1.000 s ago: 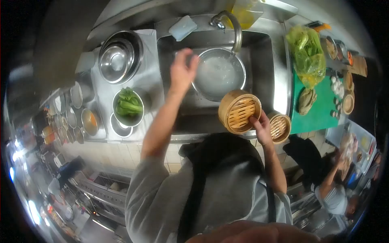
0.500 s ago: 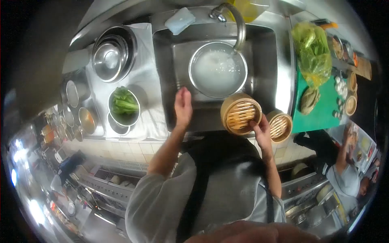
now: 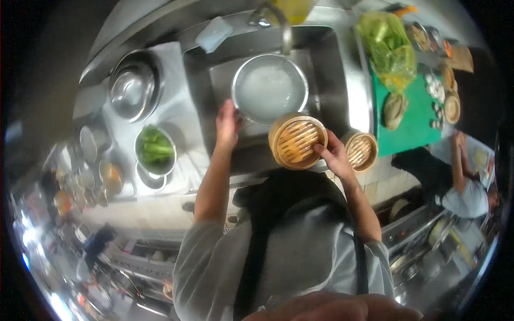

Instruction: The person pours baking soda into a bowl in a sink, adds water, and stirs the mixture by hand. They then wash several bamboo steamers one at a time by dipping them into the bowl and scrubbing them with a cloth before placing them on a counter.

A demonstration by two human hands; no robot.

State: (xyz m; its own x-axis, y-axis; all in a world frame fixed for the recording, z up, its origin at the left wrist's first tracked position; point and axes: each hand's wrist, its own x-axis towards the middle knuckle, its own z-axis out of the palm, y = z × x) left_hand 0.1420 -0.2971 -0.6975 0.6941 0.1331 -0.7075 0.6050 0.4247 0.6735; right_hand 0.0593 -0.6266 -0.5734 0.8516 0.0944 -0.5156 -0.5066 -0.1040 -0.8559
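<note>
Right hand [image 3: 334, 155] clamped on near rim of steamer [image 3: 297, 141], fingers curled over edge; steamer tilted, slats facing up, held over near lip of sink [image 3: 326, 64]. Same grip and place as half a second ago.

Left hand [image 3: 227, 124] moved: a second ago raised, fingers spread, beside bowl [image 3: 270, 88]; half a second ago lower, at sink's near-left edge; now up against bowl's left rim, fingers apart and laid on or just beside it. Cannot tell whether rim is truly gripped.

Bowl upright in sink under tap [image 3: 273, 18], full of cloudy water. Reads as left hand going to steady or tip bowl while steamer waits at its near side, just touching or overlapping its rim.

Second steamer [image 3: 360, 151] on counter edge just right of right hand, untouched. Greens bowl [image 3: 155, 150] on left counter, stacked steel bowls [image 3: 128, 91] beyond. Green board [image 3: 412, 120] right of sink. Co-worker's arm [image 3: 458, 155] far right.
</note>
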